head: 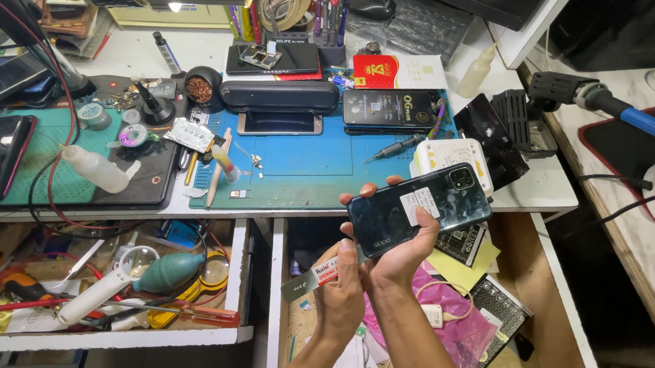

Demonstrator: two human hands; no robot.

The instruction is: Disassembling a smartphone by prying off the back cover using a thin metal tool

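My right hand (403, 253) holds a dark glossy smartphone (386, 218) back side up over an open drawer, thumb resting on a white sticker on its back, fingertips showing past its far edge. The phone's camera block points to the upper right. Just below and left, my left hand (341, 295) pinches a thin card (308, 280) with a red and white label, its free end sticking out to the left. The card's other end lies under the phone's near edge; contact cannot be told.
A blue work mat (298, 167) carries a phone (280, 123), a boxed item (389, 108), a screwdriver (394, 148) and small parts. A squeeze bottle (97, 168) lies at left. Open drawers (110, 277) hold tools, a blower, cables and a pink bag (455, 321). A soldering handle (620, 111) rests at right.
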